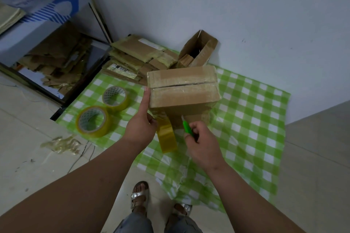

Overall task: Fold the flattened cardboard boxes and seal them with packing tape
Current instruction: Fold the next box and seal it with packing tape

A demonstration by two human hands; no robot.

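Folded box (182, 89), top seam taped, held above a green checked cloth (251, 119) spread on the floor. Left hand (141, 123): forefinger straight along the box's left edge, remaining fingers curled under its near lower corner. A tape roll (167, 136) hangs from that corner by its strip, close between both hands. Right hand (201, 138): fingers curled round a green cutter (187, 128), blade tip just beside the box's front face. Two spare tape rolls (115, 97) (93, 121) lie near the cloth's left edge. Flattened boxes (136, 56) stacked at the wall; open carton (198, 51) beside them. Bare cloth right of the box.
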